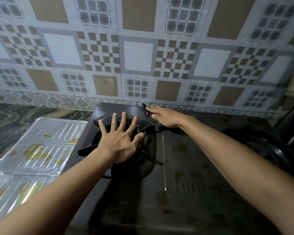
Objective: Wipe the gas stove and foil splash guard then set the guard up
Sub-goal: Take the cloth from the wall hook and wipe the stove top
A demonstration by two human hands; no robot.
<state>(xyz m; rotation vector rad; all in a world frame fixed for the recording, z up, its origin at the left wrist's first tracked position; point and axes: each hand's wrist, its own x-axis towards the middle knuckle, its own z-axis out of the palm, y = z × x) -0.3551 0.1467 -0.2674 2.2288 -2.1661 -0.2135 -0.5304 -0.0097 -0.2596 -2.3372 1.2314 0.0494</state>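
Note:
The dark gas stove [190, 187] fills the lower middle, its top spotted with yellowish stains. My left hand [120, 141] hovers with fingers spread wide over the left burner grate [146, 160], holding nothing. My right hand [165, 117] reaches to the stove's far edge near the wall, fingers apart, beside a small black part with a red mark [147, 113]. The foil splash guard [46, 146] lies flat on the counter left of the stove, ribbed, shiny and stained yellow.
A patterned tile wall [143, 55] stands right behind the stove. A marbled counter [12, 119] runs off to the left. The right burner [268, 150] lies in shadow, with a dark object at the far right edge.

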